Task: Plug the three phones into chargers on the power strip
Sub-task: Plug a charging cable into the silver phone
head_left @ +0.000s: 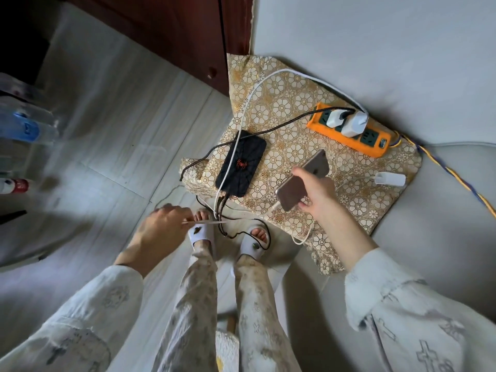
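Observation:
An orange power strip (373,145) lies at the far right of a flower-patterned cloth (290,111), with two white chargers (349,122) plugged into it. A black phone with a red spider (240,163) lies face down on the cloth, with cables at its near end. My right hand (316,194) grips two stacked pinkish phones (303,181) just above the cloth; a white cable (303,234) is plugged into the lower one. A third white charger (390,179) lies loose on the cloth, unplugged. My left hand (161,226) pinches a white cable end (206,223) over my feet.
A dark wooden cabinet (171,30) stands behind the cloth-covered surface. Black cables (241,234) loop on the floor around my slippered feet. A yellow-blue braided cord (456,178) runs off right from the strip. Bottles (24,124) stand at the left edge.

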### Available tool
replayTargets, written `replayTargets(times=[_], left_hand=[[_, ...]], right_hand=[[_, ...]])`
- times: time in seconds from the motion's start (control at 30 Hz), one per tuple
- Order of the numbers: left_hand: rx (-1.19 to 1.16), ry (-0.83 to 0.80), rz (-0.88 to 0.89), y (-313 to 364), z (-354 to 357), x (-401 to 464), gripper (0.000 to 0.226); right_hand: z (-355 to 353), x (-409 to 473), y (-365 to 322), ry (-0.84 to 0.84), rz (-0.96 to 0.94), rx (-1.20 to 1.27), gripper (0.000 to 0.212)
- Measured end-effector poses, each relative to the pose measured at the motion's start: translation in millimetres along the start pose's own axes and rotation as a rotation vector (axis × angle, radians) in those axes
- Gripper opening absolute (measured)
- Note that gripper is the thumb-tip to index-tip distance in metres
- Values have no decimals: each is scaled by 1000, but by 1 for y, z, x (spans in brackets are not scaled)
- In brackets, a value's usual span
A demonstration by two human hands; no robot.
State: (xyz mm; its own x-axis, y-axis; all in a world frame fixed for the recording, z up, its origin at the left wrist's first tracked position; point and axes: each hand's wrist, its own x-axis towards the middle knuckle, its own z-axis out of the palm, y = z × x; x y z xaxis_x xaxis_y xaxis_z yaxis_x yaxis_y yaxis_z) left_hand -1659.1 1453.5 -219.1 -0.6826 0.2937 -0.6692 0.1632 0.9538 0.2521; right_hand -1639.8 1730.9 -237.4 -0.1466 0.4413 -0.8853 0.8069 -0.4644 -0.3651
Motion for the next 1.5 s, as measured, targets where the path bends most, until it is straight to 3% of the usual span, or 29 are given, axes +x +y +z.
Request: replayTargets(times=[0.1,0.23,0.43,0.53,0.63,0.73,0.83,0.97,1.1,1.17,1.27,1.37,1.5], left_hand=[[186,150,-61,-36,-10,-1,7],[292,210,-102,-67,-14,4,10],[394,-8,-124,-80,11,20,23],[342,14,-112,-86,12,25,25],[163,141,-65,-91,3,25,25],[47,127,18,-95,-9,22,24],[29,94,70,-100,-18,21,22],[113,219,96,-110,-29,22,18],[157,267,0,-117,-36,19,14],[152,268,-70,-122,-39,18,17],[162,283,-141,-129,-43,18,19],[180,293,-159,-137,-44,21,19],[177,225,-150,-147,-39,37,24]], right_hand=[[9,19,8,142,-75,-231,67],[28,30,17,244,-207,-552,87],[50,37,33,313,-222,-777,111],[55,30,35,367,-310,-886,99],[71,16,34,419,-628,-948,60],[108,-2,32,183,-743,-811,42],[145,-7,29,60,-580,-687,34],[166,-4,21,52,-334,-620,22],[173,-19,-5,-268,52,165,7],[172,-27,-21,-391,141,481,10],[176,-31,-42,-444,162,749,15],[184,-30,-51,-443,128,820,12],[188,-22,-48,-397,80,678,9]])
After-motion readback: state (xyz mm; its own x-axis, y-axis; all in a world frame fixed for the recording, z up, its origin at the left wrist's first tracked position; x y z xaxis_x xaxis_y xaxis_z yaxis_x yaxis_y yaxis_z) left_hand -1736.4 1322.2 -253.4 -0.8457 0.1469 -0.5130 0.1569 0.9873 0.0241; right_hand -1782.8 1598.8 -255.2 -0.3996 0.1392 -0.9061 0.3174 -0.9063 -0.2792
